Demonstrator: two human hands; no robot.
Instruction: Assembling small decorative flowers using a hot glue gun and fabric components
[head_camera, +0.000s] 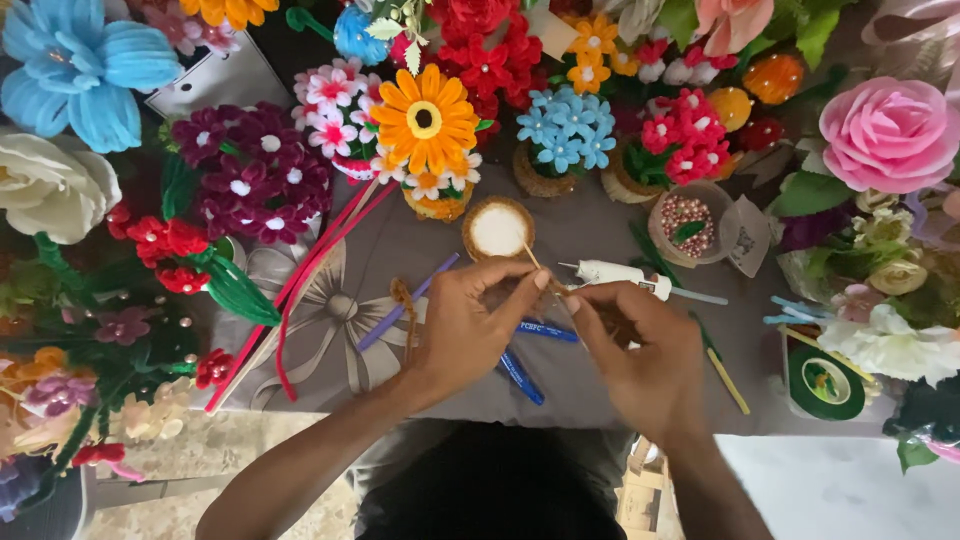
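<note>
My left hand (470, 325) and my right hand (635, 350) meet over a grey cloth-covered table (590, 225). Both pinch a thin pale stick (534, 263) that points up toward a small round basket of white filling (498, 229). A white glue tube (620, 273) lies just beyond my right hand. Two blue pens (522, 377) lie under my hands. A brown pipe cleaner (404, 297) and a purple one (400, 310) lie left of my left hand.
Handmade pipe-cleaner flowers ring the table: an orange sunflower (425, 120), blue blooms (565, 130), maroon ones (255, 170), a pink rose (888, 132). Red pipe cleaners (300, 290) lie at left. A bowl of beads (686, 222) and a green tape roll (825, 382) sit at right.
</note>
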